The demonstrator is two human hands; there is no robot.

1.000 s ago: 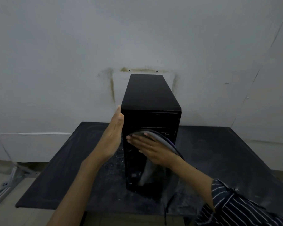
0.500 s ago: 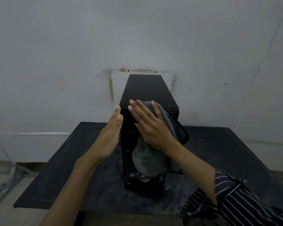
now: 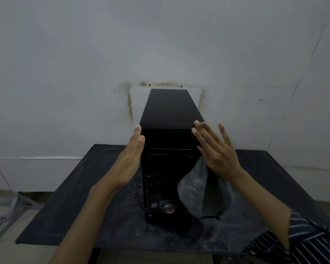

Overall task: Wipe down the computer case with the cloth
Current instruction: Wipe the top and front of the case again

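Note:
A black computer case (image 3: 170,111) stands upright on a dark table (image 3: 74,206), its front panel facing me. My left hand (image 3: 130,159) lies flat against the case's left side, fingers straight. My right hand (image 3: 215,151) presses with straight, spread fingers against the upper right edge of the case. Under its palm a grey cloth (image 3: 198,189) hangs down over the right front corner. A round button shows low on the front panel (image 3: 168,208).
The dusty table carries water drops to the left of the case (image 3: 131,189). A stained white wall (image 3: 130,107) stands right behind the case. Metal frame legs (image 3: 8,210) lie on the floor at the left. My striped sleeve (image 3: 301,242) is at the bottom right.
My right hand slid with the cloth from the front panel up over the top front edge, then across to the case's right side. The left hand stayed on the left side.

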